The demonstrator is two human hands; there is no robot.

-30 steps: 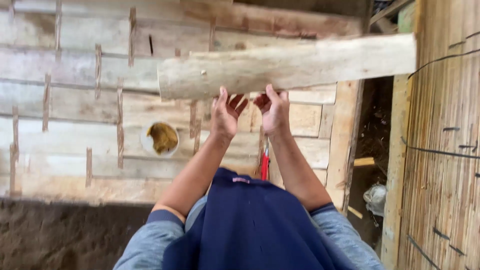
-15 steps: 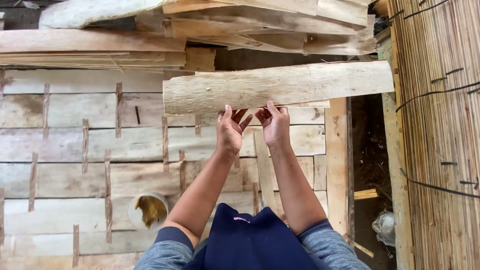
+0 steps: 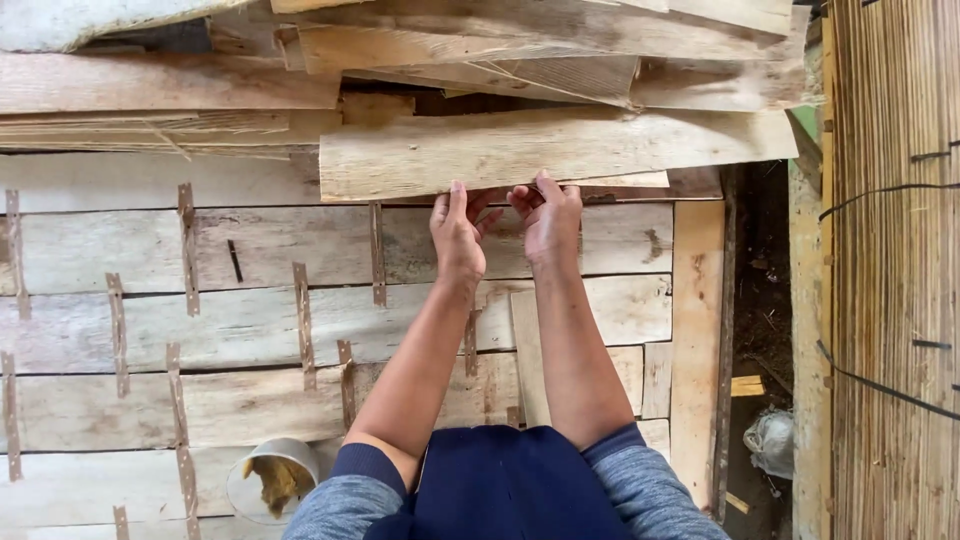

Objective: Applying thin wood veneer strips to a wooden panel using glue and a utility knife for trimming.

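A long pale wooden plank [image 3: 560,150] lies crosswise in front of me, its near edge held from below. My left hand [image 3: 457,235] and my right hand [image 3: 548,218] sit side by side at the middle of that edge, fingers curled up onto it. Both forearms reach forward from grey sleeves over a dark blue garment. The plank's far edge reaches a heap of rough boards [image 3: 480,45] stacked at the top of the view.
Below lies a floor of pale boards [image 3: 150,330] joined by thin upright strips. A white cup of yellow-brown paste [image 3: 272,480] stands at the lower left. A woven reed wall [image 3: 895,270] runs down the right, with a dark gap [image 3: 760,330] beside it.
Both hands have carried the plank forward to the board stack, which has come into view. The cup has slid toward the bottom edge of the picture.
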